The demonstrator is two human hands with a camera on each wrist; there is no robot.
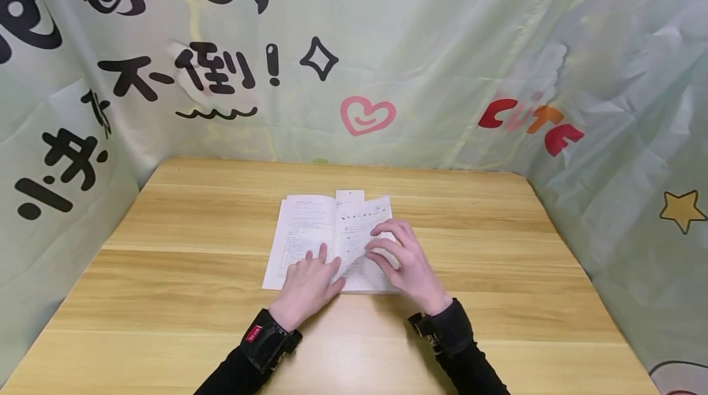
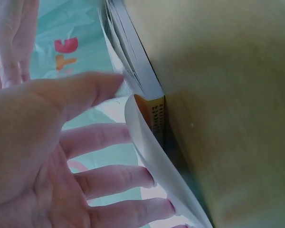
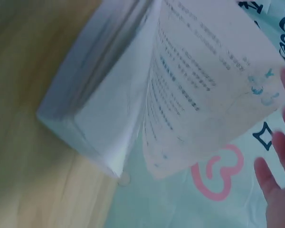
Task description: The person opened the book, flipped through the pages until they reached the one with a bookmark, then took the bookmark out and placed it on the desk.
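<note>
An open book with printed pages lies near the middle of the wooden table. My left hand rests on the lower part of its left page, fingers spread and thumb toward the fold. Seen from the left wrist, the fingertips lie along the curved page edge by the book's orange-and-white spine end. A right-hand page is raised and bowed. My right hand is at that page's outer side, fingers apart and loosely bent. In the right wrist view the raised page stands close by the blurred fingertips.
A small white card-like piece sticks out beyond the book's top edge. Printed cloth hangs behind the table and on both sides. Black bands wrap both wrists, over dark sleeves.
</note>
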